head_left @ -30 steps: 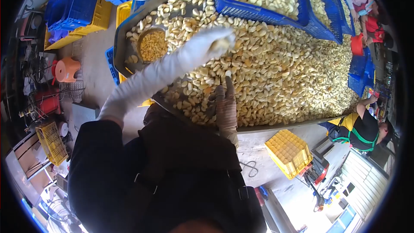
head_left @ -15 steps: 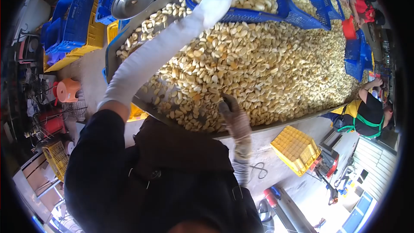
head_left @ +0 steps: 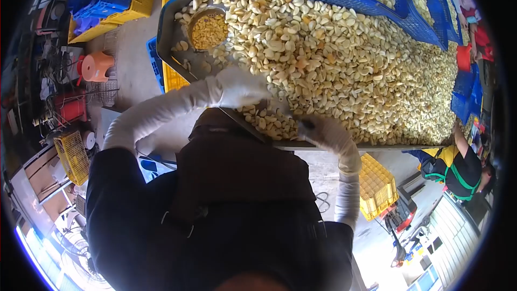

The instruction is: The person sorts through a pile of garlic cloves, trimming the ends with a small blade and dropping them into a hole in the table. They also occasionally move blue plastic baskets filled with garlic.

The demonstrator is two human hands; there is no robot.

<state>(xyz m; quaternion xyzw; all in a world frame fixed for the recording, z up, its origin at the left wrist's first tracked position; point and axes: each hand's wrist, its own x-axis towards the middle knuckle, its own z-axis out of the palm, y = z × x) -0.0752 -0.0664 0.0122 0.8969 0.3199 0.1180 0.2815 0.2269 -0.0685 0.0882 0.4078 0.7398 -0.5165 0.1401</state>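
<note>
My left hand [head_left: 243, 87], in a white glove, is over the near left edge of a metal table [head_left: 169, 37], just above the spread of pale, clove-shaped pieces [head_left: 344, 70]. Motion smears its fingers, so its grip does not show. Close by on the right, my right hand [head_left: 325, 131] wears a pale glove and is curled at the near rim. A small dark thing [head_left: 307, 124] shows at its fingertips; what it is I cannot make out. A greyish blur lies between the two hands.
A round bowl [head_left: 209, 29] of small yellowish pieces sits at the table's left end. Blue baskets [head_left: 344, 1] of pale pieces line the far side. Yellow crates [head_left: 377, 186] stand behind on the floor. Another person [head_left: 458, 161] is at the right end; an orange stool [head_left: 97, 68] stands left.
My left hand has come back from the far blue basket to the near edge, beside my right hand. The view has shifted, bringing the round bowl into sight.
</note>
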